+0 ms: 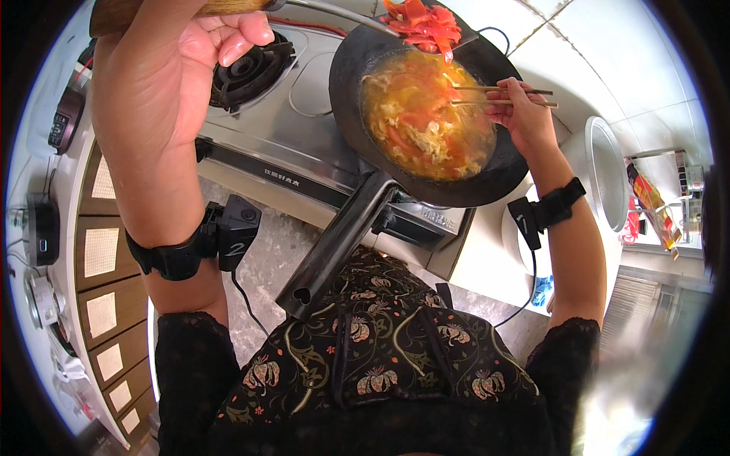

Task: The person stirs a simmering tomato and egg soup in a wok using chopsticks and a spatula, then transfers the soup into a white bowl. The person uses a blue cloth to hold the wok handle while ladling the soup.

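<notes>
My left hand (222, 43) is raised at the upper left, around the wooden handle (228, 7) of a metal spatula. The spatula's blade carries cooked red strips (425, 25), perhaps tomato, above the far side of a black wok (353, 85). In the wok lies an orange-yellow soup with egg shreds (428, 125). My right hand (519, 111) holds a pair of wooden chopsticks (479, 103), spread a little apart, their tips over the soup from the right. The wok's hollow metal handle (336, 245) points down and left, towards the apron (376, 342).
A second gas burner (248, 71) is on the steel stove (274, 134), left of the wok. A large metal pot (607, 171) and a rack (661, 165) with packets stand at right. White wall tiles rise behind the wok. Drawers (102, 256) line the left side.
</notes>
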`<action>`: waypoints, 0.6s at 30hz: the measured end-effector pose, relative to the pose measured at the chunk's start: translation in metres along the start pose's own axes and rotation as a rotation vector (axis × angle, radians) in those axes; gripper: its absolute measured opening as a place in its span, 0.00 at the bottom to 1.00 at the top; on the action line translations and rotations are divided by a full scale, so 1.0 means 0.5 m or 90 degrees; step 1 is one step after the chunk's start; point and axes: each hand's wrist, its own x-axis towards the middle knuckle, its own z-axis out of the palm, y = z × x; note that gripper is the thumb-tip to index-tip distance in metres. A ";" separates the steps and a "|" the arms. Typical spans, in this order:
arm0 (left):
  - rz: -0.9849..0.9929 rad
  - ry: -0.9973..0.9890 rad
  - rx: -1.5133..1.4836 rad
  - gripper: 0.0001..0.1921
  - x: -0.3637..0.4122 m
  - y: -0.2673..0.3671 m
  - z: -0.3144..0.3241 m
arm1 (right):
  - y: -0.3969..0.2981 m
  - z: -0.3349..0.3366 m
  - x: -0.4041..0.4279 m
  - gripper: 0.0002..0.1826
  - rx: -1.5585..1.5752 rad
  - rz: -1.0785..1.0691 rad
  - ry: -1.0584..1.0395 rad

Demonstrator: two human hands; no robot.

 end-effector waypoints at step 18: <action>0.003 0.005 -0.005 0.08 0.007 -0.013 -0.008 | -0.022 0.034 -0.072 0.16 0.087 -0.015 -0.123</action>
